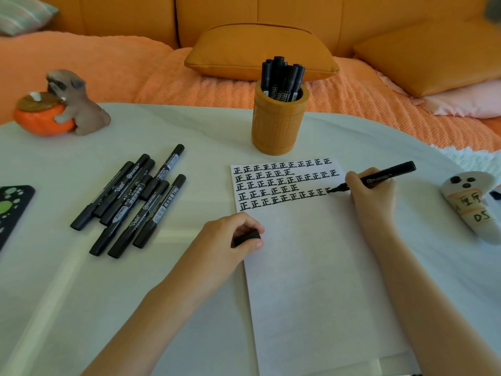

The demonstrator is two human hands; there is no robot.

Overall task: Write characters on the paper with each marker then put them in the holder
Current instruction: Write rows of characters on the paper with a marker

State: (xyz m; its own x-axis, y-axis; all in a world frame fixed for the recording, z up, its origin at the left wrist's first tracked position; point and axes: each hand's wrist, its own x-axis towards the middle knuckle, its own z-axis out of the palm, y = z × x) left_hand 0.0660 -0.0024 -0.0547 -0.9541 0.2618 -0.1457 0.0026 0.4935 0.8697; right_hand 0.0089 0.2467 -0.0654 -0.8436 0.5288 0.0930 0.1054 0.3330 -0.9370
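Mid-character — my right hand (371, 192) pinches the black marker (390, 171) on white paper (311, 267). Left hand (227, 237) grips its black cap (247, 237); recap next.

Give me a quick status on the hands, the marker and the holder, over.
Right hand grips marker, tip on paper at a row's end. Left hand holds cap. Nothing blocks holder.

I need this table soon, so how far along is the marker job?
Done: several markers stand in the holder, and rows of characters fill the top of the paper. In hand: the right hand writes with an uncapped marker, the left hand holds its cap. Left: a pile of markers on the table awaits writing and stowing.
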